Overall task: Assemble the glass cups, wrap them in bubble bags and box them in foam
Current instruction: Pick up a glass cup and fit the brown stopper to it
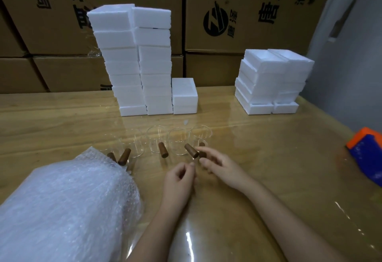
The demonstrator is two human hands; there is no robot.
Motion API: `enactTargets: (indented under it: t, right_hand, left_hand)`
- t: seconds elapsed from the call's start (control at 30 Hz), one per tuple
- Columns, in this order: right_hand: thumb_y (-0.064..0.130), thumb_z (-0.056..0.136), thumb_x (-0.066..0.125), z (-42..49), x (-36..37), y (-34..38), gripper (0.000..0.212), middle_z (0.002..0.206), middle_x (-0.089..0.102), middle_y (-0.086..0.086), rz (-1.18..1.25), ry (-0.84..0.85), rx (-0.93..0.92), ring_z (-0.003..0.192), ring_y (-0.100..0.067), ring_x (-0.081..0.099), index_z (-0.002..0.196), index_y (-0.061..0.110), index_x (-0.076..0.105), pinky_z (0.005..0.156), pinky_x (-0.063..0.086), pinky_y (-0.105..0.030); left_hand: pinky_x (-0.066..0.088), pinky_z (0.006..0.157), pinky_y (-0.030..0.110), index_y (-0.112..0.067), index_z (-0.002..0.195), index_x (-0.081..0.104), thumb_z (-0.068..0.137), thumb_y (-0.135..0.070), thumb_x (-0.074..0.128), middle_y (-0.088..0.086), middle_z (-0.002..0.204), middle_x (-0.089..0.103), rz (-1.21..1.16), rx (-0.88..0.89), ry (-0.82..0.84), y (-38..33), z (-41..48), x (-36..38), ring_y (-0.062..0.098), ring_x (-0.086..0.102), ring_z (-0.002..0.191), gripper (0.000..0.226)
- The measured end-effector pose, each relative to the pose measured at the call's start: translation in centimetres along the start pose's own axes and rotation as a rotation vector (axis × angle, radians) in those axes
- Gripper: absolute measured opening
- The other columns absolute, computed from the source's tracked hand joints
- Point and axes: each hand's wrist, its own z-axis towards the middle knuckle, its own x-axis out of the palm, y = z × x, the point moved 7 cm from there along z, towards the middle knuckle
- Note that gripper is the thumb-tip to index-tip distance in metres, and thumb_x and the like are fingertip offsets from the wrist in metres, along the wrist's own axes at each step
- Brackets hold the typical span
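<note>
Several clear glass cups (pixel 157 139) with brown wooden handles (pixel 163 152) stand in a row on the wooden table (pixel 268 158). My right hand (pixel 219 165) reaches to the rightmost cup (pixel 201 135). Its forefinger and thumb pinch that cup's brown handle (pixel 202 154). Just left of it, my left hand (pixel 180 177) hovers with its fingers curled in, and I see nothing in it. A thick stack of bubble bags (pixel 66 204) lies at the front left and covers part of the leftmost cups. White foam boxes (pixel 136 61) are stacked in tall columns behind the cups.
A second, lower stack of open foam trays (pixel 270 82) stands at the back right. A blue and orange tape dispenser (pixel 368 154) lies at the right edge. Cardboard cartons (pixel 237 13) form a wall behind the table.
</note>
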Motion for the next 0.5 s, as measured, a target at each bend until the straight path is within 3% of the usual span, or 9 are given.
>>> enactTargets:
  t: [0.1, 0.2, 0.27, 0.37, 0.5]
  right_hand:
    - [0.059, 0.079, 0.054, -0.1, 0.3, -0.1, 0.025, 0.086, 0.069, 0.01, 0.085, -0.062, -0.006, 0.077, -0.01, 0.062, 0.102, 0.055, 0.062, 0.075, 0.05, -0.025]
    - [0.06, 0.078, 0.054, -0.2, 0.3, -0.6, 0.028, 0.088, 0.07, 0.009, 0.082, -0.098, -0.009, 0.087, -0.019, 0.065, 0.102, 0.051, 0.064, 0.082, 0.053, -0.032]
    - [0.06, 0.078, 0.054, -0.5, 0.1, -0.8, 0.025, 0.087, 0.071, 0.009, 0.073, -0.114, -0.017, 0.082, -0.012, 0.065, 0.1, 0.052, 0.063, 0.081, 0.053, -0.028]
    - [0.046, 0.085, 0.056, -0.8, -0.4, -0.7, 0.014, 0.08, 0.07, 0.01, 0.095, -0.171, -0.028, 0.072, -0.006, 0.062, 0.095, 0.048, 0.066, 0.075, 0.051, -0.02]
    - [0.023, 0.094, 0.056, -1.4, -1.2, -0.9, 0.016, 0.074, 0.067, 0.006, 0.154, -0.298, -0.021, 0.067, -0.004, 0.06, 0.095, 0.035, 0.067, 0.068, 0.048, -0.017]
  left_hand:
    - [0.037, 0.042, 0.019, -0.013, 0.06, 0.055, 0.094, -0.019, 0.055, -0.003, 0.049, 0.053, -0.054, -0.029, -0.045, 0.1, -0.1, -0.4, 0.008, 0.045, 0.042, 0.035]
    - [0.037, 0.041, 0.018, -0.012, 0.06, 0.055, 0.094, -0.019, 0.054, -0.003, 0.049, 0.053, -0.072, -0.044, -0.068, 0.2, -0.3, -0.6, 0.007, 0.045, 0.042, 0.035]
    - [0.037, 0.042, 0.019, -0.011, 0.06, 0.055, 0.094, -0.018, 0.055, -0.004, 0.048, 0.053, -0.054, -0.031, -0.069, 0.0, -0.5, -0.6, 0.007, 0.045, 0.042, 0.035]
    - [0.039, 0.046, 0.018, -0.011, 0.061, 0.054, 0.094, -0.018, 0.055, -0.005, 0.046, 0.053, 0.028, -0.011, -0.054, -0.5, -0.8, -0.2, 0.006, 0.047, 0.043, 0.034]
    - [0.041, 0.051, 0.024, -0.014, 0.059, 0.053, 0.094, -0.019, 0.055, -0.005, 0.046, 0.055, 0.08, -0.01, -0.057, -0.8, -1.0, -0.1, 0.008, 0.049, 0.045, 0.035]
